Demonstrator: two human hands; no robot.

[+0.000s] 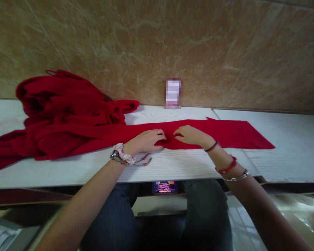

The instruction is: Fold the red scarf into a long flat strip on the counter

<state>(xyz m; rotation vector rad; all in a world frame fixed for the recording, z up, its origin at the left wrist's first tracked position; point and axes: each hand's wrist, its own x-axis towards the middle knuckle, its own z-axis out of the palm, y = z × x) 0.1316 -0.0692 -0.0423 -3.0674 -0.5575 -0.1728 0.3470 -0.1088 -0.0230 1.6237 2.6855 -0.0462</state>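
A long strip of red cloth (232, 134) lies flat across the white table, its pointed end to the right. On its middle part rests my left hand (146, 140), fingers stretched to the right and the thumb apart from them. Facing it, a short gap away, my right hand (190, 135) lies on the same cloth with its fingers loosely bent and spread. A slight fold or shadow shows in the cloth between the two hands. Toward the left, the strip runs into a bunched heap of red cloth (65, 97).
The white table (282, 160) meets a brown marbled wall (157, 42) at the back. A blurred, pixelated upright item (173, 93) stands against that wall. Under the table's front edge, a phone with a lit screen (165, 187) sits between my knees.
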